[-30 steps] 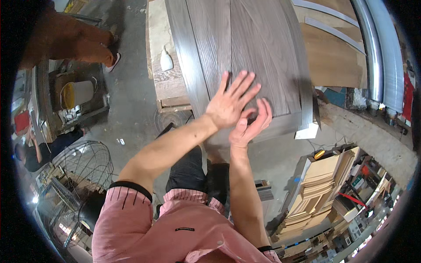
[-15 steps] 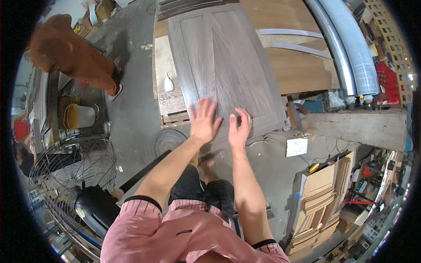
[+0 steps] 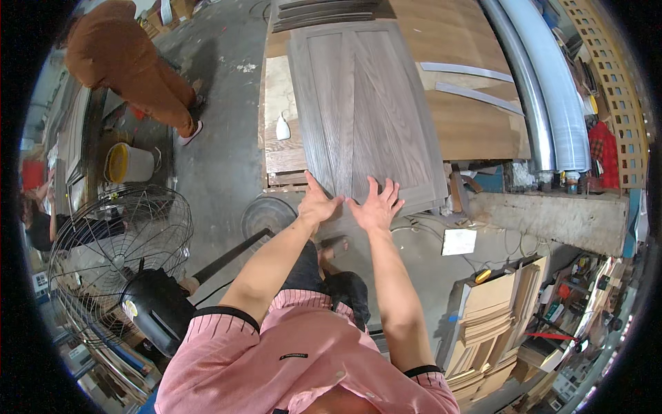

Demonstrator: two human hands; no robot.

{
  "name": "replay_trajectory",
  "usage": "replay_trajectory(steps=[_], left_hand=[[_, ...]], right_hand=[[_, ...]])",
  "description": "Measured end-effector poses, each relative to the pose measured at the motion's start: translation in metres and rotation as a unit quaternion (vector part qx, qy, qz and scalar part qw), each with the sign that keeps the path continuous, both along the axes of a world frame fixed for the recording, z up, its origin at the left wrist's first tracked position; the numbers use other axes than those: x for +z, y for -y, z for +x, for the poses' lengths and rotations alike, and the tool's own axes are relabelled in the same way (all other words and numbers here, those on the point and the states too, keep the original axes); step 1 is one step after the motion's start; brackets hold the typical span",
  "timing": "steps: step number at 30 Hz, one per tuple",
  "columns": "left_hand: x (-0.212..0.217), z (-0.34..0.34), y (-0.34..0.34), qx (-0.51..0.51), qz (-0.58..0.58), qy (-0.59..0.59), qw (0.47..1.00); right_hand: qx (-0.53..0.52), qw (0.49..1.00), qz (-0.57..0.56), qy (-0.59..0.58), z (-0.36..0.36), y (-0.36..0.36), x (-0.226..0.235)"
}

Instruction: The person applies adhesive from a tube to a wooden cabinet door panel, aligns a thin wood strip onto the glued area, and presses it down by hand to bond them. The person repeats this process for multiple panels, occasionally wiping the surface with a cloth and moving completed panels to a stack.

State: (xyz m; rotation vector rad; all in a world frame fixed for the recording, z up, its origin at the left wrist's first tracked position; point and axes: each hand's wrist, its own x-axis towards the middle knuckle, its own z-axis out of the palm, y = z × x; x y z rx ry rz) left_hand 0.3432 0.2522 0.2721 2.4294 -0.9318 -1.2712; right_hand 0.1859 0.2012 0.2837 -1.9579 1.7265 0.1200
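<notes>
A grey stained wooden door panel with grooved boards lies flat on a workbench ahead of me. My left hand rests open at the panel's near edge, fingers spread and thumb up. Beside it, my right hand is also open, its fingers splayed over the same near edge. Neither hand holds anything. Both forearms reach forward from my pink striped shirt.
A large floor fan stands at my left. A person in brown clothes stands far left by a yellow-lidded bucket. A white bottle sits on the bench's left part. Stacked wooden frames lie at the right, and grey pipes beyond.
Both hands have slid back from the panel's surface to its near edge. The view has shifted so more of the bench, the fan and the person in brown shows.
</notes>
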Motion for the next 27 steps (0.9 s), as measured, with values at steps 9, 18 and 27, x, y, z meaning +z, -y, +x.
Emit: replay_trajectory(steps=[9,18,27], left_hand=[[0.014,0.0,0.008,0.013,0.068,-0.01,0.998],[-0.008,0.002,-0.008,0.032,0.031,-0.042,0.998],[-0.064,0.011,-0.034,0.018,-0.139,-0.055,0.989]], right_hand=[[-0.032,0.998,0.055,-0.021,0.017,0.015,0.015],[0.014,1.0,-0.004,0.013,-0.006,-0.009,0.001],[-0.129,0.97,-0.204,0.008,-0.131,0.047,-0.057]])
